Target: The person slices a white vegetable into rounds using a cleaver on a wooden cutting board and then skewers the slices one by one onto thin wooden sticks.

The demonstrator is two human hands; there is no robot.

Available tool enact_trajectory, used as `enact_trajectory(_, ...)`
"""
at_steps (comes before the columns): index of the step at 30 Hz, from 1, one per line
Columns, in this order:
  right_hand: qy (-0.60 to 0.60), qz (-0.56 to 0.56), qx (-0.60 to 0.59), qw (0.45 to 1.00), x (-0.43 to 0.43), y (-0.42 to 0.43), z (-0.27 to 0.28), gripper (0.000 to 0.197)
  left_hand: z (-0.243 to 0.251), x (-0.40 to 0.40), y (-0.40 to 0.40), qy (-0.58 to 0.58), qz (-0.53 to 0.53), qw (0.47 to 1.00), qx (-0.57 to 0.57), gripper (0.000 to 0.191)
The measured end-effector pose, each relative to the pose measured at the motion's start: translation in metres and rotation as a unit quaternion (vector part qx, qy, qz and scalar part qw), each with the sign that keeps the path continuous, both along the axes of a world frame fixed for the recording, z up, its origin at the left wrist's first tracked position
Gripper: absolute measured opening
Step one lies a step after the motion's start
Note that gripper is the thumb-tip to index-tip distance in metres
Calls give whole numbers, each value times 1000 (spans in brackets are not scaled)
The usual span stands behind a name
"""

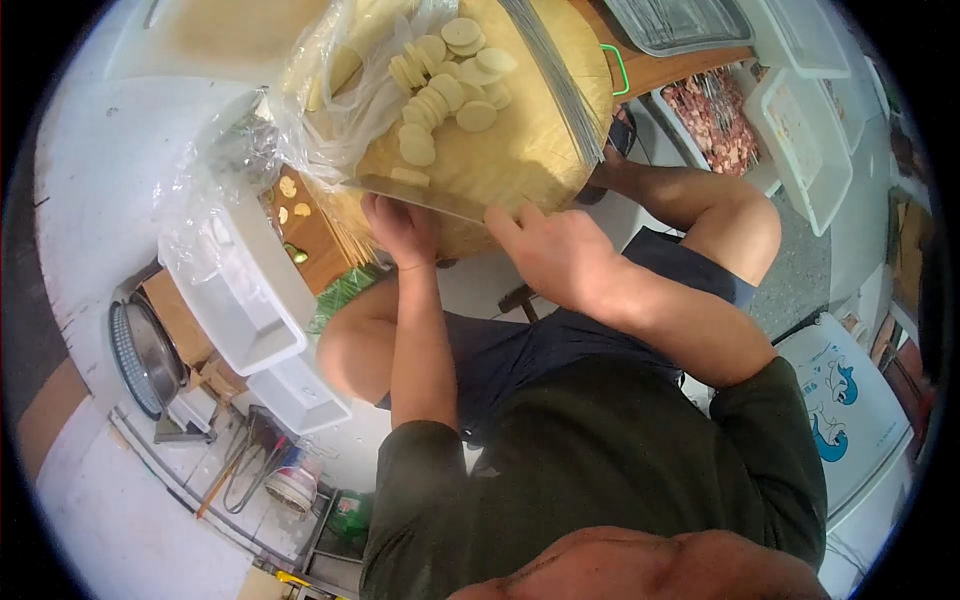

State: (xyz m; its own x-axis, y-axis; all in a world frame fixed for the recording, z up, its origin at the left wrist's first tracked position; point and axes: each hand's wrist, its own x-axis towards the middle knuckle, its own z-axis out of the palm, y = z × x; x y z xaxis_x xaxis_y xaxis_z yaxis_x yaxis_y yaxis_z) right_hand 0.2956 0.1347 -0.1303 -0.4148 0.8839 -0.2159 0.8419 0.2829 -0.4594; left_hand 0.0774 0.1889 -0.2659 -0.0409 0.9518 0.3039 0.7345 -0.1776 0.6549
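A round yellowish cutting board lies before me. My right hand grips a kitchen knife whose broad blade points left across the board's near part. Close against the near side of the blade is my left hand; its fingertips are partly hidden, so I cannot tell what it holds. Just beyond the blade lies a pale cut piece. Farther back, many round pale slices lie in overlapping rows. A clear plastic bag with a pale log-shaped piece rests at the board's left.
A bundle of thin metal skewers lies along the board's right side. To the right is a tray of skewered raw meat by white plastic bins. White bins and bamboo skewers are at left.
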Motion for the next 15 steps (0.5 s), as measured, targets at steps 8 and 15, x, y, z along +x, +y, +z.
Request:
enact_trajectory(8,-1,14,-50,999,5,-3,8,37,-3,4,0,-44,18,998,27,27)
enact_trajectory(15,-6,10,-65,998,6,-1,16,41,-1,4,-1,-65,35,997,9,25)
